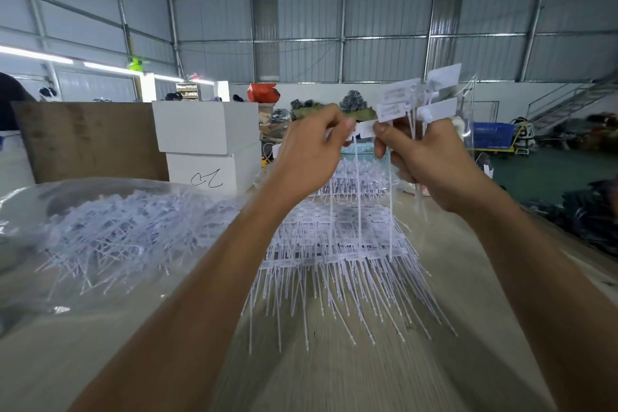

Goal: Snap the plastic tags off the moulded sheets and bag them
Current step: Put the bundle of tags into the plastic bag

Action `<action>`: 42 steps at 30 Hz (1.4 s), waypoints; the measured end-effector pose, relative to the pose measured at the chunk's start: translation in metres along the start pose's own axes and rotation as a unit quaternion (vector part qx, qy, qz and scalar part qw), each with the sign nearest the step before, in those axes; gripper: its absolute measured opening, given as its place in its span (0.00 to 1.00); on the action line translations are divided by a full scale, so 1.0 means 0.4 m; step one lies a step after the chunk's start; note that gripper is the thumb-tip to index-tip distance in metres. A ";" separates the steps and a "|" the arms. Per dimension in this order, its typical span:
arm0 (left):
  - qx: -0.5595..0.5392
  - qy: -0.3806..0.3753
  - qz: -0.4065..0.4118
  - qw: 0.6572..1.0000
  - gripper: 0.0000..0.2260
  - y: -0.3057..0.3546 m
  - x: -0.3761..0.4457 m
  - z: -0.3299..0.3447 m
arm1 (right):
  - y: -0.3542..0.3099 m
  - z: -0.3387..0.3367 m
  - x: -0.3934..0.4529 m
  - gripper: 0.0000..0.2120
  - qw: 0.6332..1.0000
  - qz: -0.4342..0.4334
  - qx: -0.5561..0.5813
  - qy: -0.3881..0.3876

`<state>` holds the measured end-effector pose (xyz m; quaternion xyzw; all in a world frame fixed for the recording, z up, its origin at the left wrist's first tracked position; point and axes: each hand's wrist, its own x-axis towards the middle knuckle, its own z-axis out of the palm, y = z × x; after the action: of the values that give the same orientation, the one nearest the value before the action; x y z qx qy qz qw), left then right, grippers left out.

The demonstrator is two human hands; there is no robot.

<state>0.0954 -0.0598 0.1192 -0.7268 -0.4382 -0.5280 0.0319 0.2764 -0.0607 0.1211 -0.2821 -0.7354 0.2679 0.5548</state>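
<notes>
Both hands are raised above the table. My right hand (424,160) grips a bunch of white plastic tags (418,99), their flat labels fanned above my fingers and their thin tails hanging below. My left hand (311,147) pinches one tag (363,129) at the bunch's left edge, right against my right thumb. Under my hands a stack of moulded tag sheets (337,244) lies on the table, tails pointing toward me. To the left, a clear plastic bag (83,201) lies open, holding a heap of loose tags (133,227).
The wooden table (301,371) stretches toward me. Two white boxes (210,144) are stacked behind the bag beside a brown board (87,140). A blue crate (491,135) and a staircase stand far right. Dark bundles (595,214) lie past the table's right edge.
</notes>
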 end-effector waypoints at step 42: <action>0.041 0.014 0.010 0.999 0.17 0.023 0.009 -0.023 | -0.020 0.013 -0.008 0.08 0.999 -0.013 -0.029 0.030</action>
<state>0.0950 -0.0679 0.1298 -0.7217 -0.4520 -0.5192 0.0728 0.2712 -0.0688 0.1235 -0.2960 -0.7296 0.2309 0.5717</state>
